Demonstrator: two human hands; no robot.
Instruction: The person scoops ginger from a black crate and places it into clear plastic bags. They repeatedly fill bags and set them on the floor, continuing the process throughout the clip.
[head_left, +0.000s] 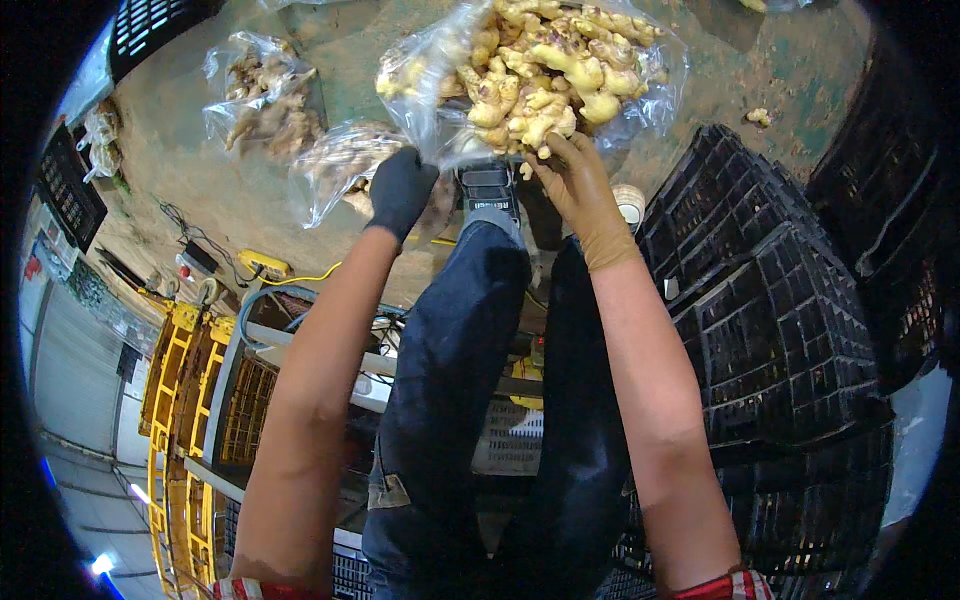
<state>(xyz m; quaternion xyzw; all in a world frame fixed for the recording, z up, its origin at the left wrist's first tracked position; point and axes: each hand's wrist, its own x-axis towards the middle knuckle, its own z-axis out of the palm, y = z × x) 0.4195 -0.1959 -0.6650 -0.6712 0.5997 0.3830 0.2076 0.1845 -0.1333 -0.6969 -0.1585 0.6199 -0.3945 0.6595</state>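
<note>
A large clear plastic bag lies open on the floor, heaped with pale yellow ginger roots. My left hand, in a dark glove, pinches a gathered edge of this bag at its near left side. My right hand, in a tan glove, touches the ginger at the heap's near edge, thumb and fingers around a knob; whether it grips ginger or bag film I cannot tell. Beside my left hand lies a smaller clear bag of ginger, partly hidden by that hand. Another bag of ginger rests farther left.
Black plastic crates are stacked at my right. A white cup-like container stands by my right wrist, and a loose ginger piece lies beyond. Left are a yellow power strip with a cord and yellow metal frames. My shoe is between my hands.
</note>
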